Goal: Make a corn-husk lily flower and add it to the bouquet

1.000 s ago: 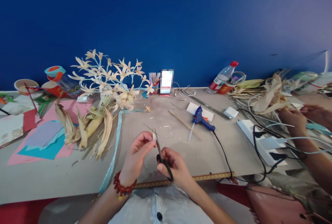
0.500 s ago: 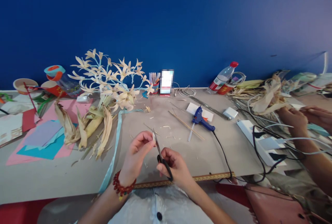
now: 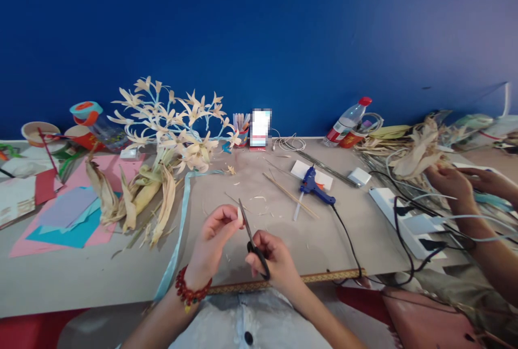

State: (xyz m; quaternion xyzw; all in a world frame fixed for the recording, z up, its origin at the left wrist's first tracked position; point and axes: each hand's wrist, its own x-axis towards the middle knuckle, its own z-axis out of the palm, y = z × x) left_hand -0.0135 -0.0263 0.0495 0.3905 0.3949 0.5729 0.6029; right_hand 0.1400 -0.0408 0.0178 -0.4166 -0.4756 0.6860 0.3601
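Between the thumb and fingers of my left hand (image 3: 218,238) is a small pale piece of corn husk (image 3: 239,214), mostly covered by the fingers. My right hand (image 3: 277,260) is closed round the black handles of a pair of scissors (image 3: 251,241). Their blades point up and away from me, right beside the husk piece. Small pale scraps (image 3: 264,214) lie on the table beyond my hands. Left of my left wrist runs a light blue ribbon (image 3: 181,225). A blue glue gun (image 3: 313,186) lies beyond my right hand.
Husk flowers on a branching stem (image 3: 178,128) stand at back left, with dried husks (image 3: 140,198) before them. A phone (image 3: 260,129) leans at the wall. To the right are a bottle (image 3: 348,122), a power strip (image 3: 399,219) with cables, and another person's hands (image 3: 453,187).
My hands stay almost in place; the scissor blades have shifted very slightly at the husk piece. At right, the other person's hands have moved a little to the left.
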